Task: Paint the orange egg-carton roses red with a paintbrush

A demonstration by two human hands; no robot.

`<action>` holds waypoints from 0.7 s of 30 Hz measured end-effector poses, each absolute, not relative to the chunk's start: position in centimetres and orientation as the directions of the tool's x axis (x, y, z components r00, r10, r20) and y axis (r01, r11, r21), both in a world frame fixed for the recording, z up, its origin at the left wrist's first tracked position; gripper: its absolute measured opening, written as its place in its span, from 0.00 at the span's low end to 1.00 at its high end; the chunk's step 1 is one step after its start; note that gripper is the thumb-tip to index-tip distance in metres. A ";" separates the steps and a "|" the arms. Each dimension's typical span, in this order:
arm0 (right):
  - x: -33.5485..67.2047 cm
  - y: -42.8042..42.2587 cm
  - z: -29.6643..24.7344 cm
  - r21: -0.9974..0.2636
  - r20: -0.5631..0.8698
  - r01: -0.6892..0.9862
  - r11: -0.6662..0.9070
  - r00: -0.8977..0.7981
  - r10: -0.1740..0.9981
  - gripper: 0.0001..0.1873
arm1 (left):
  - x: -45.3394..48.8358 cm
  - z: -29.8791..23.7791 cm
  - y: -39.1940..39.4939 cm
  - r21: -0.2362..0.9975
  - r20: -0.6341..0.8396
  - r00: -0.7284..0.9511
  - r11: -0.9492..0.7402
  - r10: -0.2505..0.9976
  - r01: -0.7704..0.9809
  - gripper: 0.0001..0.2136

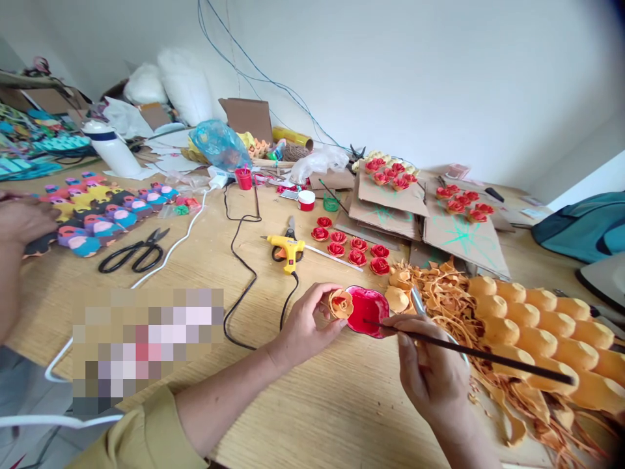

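Note:
Near the table's front, my left hand (312, 319) pinches a small orange rose (340, 304) with a touch of red at its centre. Fingers of my right hand (430, 365) are closed round a long dark paintbrush (488, 355). Its tip is in the red paint of a shallow bowl (374, 293), just right of the rose. A silvery tool (418, 302) shows behind my right fingers; whether the hand also holds it I cannot tell. Several red-painted roses (359, 245) stand beyond the bowl.
Orange egg-carton trays (537, 326) and carton scraps (442, 299) lie right. A yellow glue gun (288, 251) with a black cord sits mid-table. Scissors (134, 253) lie left, near another person's hand (24, 221) at painted carton pieces (97, 212). Cardboard sheets (388, 221) carry more roses.

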State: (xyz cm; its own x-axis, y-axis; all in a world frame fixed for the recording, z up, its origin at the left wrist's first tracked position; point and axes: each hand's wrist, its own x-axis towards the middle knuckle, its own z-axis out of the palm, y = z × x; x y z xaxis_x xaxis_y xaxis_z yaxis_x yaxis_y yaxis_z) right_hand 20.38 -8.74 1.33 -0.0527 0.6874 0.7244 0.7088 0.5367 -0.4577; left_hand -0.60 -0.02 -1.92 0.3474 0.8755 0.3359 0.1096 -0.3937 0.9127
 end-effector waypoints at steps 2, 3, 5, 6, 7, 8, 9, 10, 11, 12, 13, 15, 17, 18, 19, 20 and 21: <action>20.2 -8.5 1.7 -0.418 0.712 0.737 0.531 -0.097 0.695 0.10 | -0.6 -2.1 0.0 0.911 0.338 0.342 -0.396 0.877 0.115 0.19; 20.1 -8.4 1.8 -0.403 0.707 0.742 0.535 -0.118 0.697 0.10 | -0.6 -2.2 0.1 0.910 0.340 0.340 -0.398 0.877 0.117 0.20; 20.0 -8.3 1.9 -0.389 0.693 0.745 0.542 -0.150 0.705 0.10 | -0.6 -2.3 0.1 0.907 0.342 0.341 -0.402 0.876 0.123 0.20; 20.0 -8.2 1.9 -0.382 0.687 0.748 0.543 -0.162 0.708 0.11 | -0.6 -2.3 0.1 0.907 0.342 0.341 -0.403 0.876 0.124 0.20; 20.0 -8.2 1.9 -0.373 0.683 0.753 0.542 -0.173 0.710 0.11 | -0.6 -2.3 0.1 0.907 0.343 0.339 -0.403 0.876 0.124 0.20; 20.0 -8.1 1.9 -0.362 0.680 0.758 0.542 -0.183 0.710 0.11 | -0.6 -2.3 0.1 0.907 0.344 0.339 -0.403 0.876 0.123 0.20; 20.0 -8.1 1.9 -0.349 0.681 0.764 0.543 -0.192 0.707 0.12 | -0.6 -2.3 0.1 0.907 0.346 0.337 -0.404 0.876 0.119 0.20; 20.0 -8.1 1.9 -0.335 0.684 0.767 0.547 -0.202 0.701 0.12 | -0.6 -2.3 0.0 0.906 0.349 0.336 -0.406 0.875 0.116 0.20; 20.0 -8.0 1.9 -0.324 0.688 0.768 0.553 -0.210 0.695 0.12 | -0.6 -2.3 0.0 0.906 0.352 0.335 -0.408 0.874 0.113 0.20; 20.0 -8.0 2.0 -0.315 0.690 0.767 0.559 -0.219 0.690 0.13 | -0.6 -2.3 0.0 0.905 0.354 0.337 -0.410 0.872 0.111 0.20; 20.0 -8.0 2.0 -0.311 0.691 0.765 0.565 -0.226 0.686 0.13 | -0.6 -2.3 0.0 0.905 0.355 0.341 -0.411 0.871 0.108 0.20; 20.0 -7.9 2.0 -0.307 0.689 0.763 0.568 -0.234 0.686 0.12 | -0.6 -2.3 0.0 0.905 0.355 0.349 -0.413 0.867 0.105 0.21; 20.0 -7.9 1.8 -0.312 0.685 0.767 0.560 -0.227 0.693 0.12 | -0.6 -2.2 0.1 0.900 0.360 0.357 -0.421 0.862 0.108 0.22; 20.1 -7.9 1.8 -0.318 0.683 0.770 0.554 -0.219 0.697 0.11 | -0.7 -2.2 0.1 0.896 0.366 0.361 -0.429 0.858 0.111 0.22; 20.1 -7.9 1.7 -0.326 0.682 0.771 0.547 -0.209 0.701 0.11 | -0.7 -2.1 0.1 0.891 0.374 0.363 -0.439 0.853 0.114 0.22; 20.1 -7.9 1.7 -0.333 0.681 0.770 0.544 -0.202 0.704 0.11 | -0.7 -2.1 0.2 0.886 0.381 0.367 -0.448 0.849 0.116 0.22; 20.1 -7.9 1.6 -0.341 0.680 0.767 0.543 -0.197 0.706 0.11 | -0.7 -2.0 0.2 0.883 0.387 0.370 -0.455 0.845 0.116 0.22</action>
State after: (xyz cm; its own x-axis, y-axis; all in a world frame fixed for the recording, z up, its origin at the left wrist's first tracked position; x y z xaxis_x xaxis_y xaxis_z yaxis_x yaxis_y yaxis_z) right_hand 20.11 -7.90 1.62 -0.1968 0.7060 0.6804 0.7672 0.5429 -0.3414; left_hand -0.70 0.17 -2.03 0.3695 0.8449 0.3869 0.1160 -0.4550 0.8829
